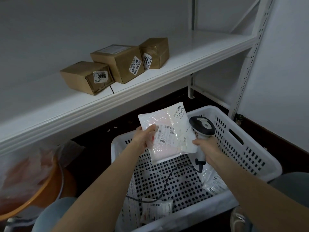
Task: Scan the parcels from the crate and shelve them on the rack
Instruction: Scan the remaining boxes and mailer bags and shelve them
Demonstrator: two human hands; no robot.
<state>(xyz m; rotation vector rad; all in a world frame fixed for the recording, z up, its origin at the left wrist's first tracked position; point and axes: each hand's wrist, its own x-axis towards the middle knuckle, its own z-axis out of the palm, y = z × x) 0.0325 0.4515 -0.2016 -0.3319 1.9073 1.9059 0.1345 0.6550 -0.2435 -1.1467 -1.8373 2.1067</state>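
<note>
My left hand (143,137) grips the left edge of a white plastic mailer parcel (172,131), held label-up above the white perforated crate (247,148). My right hand (209,148) holds the handle of a grey and black barcode scanner (203,125), whose head sits just right of the parcel; my right thumb touches the parcel's right edge. The scanner cable (167,180) trails down into the crate. Two more white mailers lie in the crate, one at the right (213,181) and one at the near side (155,210).
Three brown cardboard boxes (87,77) (120,62) (155,53) with number labels stand in a row on the white rack shelf (192,57). An orange stool with a plastic bag (25,178) is at the lower left. The rack's upright post (250,56) is at the right.
</note>
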